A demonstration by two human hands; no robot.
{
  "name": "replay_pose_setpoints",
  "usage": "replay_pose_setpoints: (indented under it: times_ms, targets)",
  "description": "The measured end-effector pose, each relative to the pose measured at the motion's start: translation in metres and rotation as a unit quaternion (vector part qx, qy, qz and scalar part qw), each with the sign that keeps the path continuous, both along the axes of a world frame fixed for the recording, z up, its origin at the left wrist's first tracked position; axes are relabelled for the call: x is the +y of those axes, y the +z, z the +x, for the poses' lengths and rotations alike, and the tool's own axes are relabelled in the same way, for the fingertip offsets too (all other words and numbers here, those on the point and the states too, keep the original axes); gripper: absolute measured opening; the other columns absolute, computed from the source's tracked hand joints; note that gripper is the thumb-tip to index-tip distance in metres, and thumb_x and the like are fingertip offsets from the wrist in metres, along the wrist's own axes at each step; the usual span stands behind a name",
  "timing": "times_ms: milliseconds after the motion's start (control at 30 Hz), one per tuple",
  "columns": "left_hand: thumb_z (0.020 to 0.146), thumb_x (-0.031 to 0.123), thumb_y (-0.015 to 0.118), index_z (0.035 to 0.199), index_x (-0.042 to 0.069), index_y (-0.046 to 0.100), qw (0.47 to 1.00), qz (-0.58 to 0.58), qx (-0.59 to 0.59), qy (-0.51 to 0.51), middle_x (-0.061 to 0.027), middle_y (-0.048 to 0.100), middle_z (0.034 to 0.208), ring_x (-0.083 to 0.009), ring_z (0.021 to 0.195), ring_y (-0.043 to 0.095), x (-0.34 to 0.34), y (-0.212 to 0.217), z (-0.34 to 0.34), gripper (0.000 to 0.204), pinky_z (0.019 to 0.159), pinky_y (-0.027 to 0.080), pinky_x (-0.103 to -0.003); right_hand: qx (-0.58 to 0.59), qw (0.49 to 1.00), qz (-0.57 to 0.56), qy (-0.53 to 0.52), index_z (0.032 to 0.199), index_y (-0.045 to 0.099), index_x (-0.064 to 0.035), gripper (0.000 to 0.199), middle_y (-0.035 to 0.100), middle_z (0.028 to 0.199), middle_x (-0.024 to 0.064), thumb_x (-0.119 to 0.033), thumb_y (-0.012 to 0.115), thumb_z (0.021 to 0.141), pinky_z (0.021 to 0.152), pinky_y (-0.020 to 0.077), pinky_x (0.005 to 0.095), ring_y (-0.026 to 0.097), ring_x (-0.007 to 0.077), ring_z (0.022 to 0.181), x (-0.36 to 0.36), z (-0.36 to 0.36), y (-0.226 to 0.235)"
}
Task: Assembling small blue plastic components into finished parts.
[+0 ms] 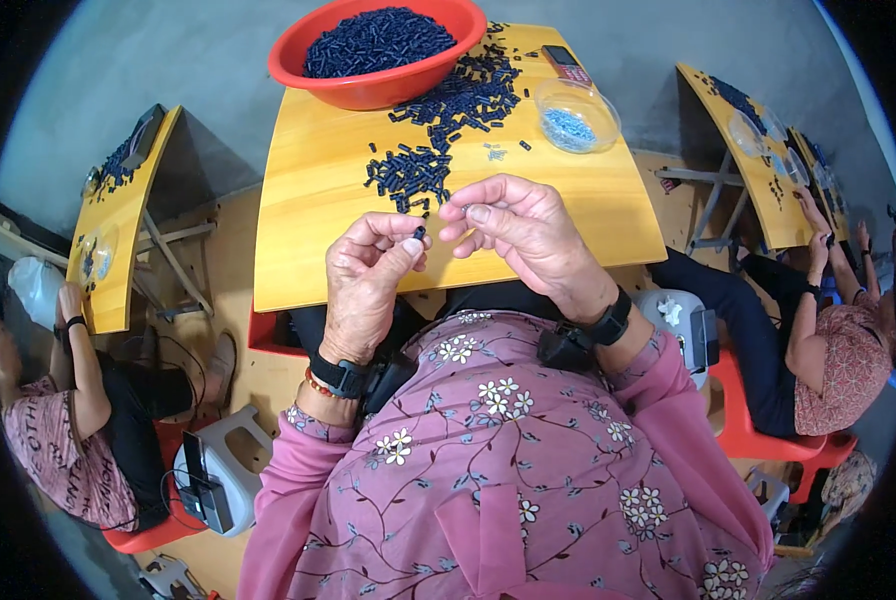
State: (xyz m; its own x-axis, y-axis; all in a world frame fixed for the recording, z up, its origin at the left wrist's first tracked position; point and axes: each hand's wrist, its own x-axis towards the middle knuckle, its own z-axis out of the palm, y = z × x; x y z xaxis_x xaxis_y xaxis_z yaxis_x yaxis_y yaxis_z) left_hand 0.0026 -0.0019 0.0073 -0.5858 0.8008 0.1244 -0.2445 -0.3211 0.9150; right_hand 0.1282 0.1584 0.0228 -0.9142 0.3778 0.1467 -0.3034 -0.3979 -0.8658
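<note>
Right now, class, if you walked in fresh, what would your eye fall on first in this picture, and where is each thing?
The red bowl heaped with small dark pieces stands out at the far edge of the yellow table, with a loose pile of pieces spilling toward the person. In front, the left hand pinches one dark piece while the right hand meets it at the fingertips. A clear bowl of pale blue bits sits to the right.
</note>
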Motion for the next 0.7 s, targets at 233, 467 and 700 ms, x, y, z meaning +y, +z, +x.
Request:
replay_pose_setpoints:
  times_ms: [233, 467, 700]
  targets:
    - [0.087, 0.0, 0.066, 0.101, 0.0, 0.062, 1.0, -0.002, -0.007, -0.006, -0.0067, 0.067, 0.089, -0.0111, 0.076, 0.061, 0.002, -0.001, 0.002, 0.015, 0.072, 0.05, -0.024, -0.015, 0.998, 0.051, -0.015, 0.108, 0.067, 0.0034, 0.017, 0.067, 0.098, 0.0087, -0.003, 0.061, 0.093, 0.07, 0.0566, 0.0269, 0.066, 0.0143, 0.085, -0.003, -0.004, -0.004]
    - [0.085, -0.001, 0.069, 0.093, 0.001, 0.061, 1.0, 0.003, 0.003, 0.002, -0.0045, 0.066, 0.084, -0.009, 0.072, 0.061, 0.004, -0.003, 0.003, 0.011, 0.068, 0.051, -0.022, -0.021, 0.983, 0.176, -0.038, 0.103, 0.07, 0.0007, 0.014, 0.066, 0.096, 0.0053, -0.002, 0.064, 0.091, 0.067, 0.0539, 0.022, 0.064, 0.0095, 0.076, -0.008, -0.01, -0.002]
    - [0.085, -0.003, 0.067, 0.092, 0.001, 0.06, 0.999, -0.013, 0.04, 0.005, -0.0082, 0.066, 0.088, -0.0135, 0.077, 0.062, 0.001, -0.004, 0.0, 0.01, 0.072, 0.051, -0.027, -0.019, 0.965, 0.256, -0.054, 0.099, 0.071, 0.0007, 0.012, 0.063, 0.09, 0.0054, 0.001, 0.064, 0.089, 0.069, 0.0529, 0.0226, 0.064, 0.0106, 0.077, -0.01, -0.012, 0.002]
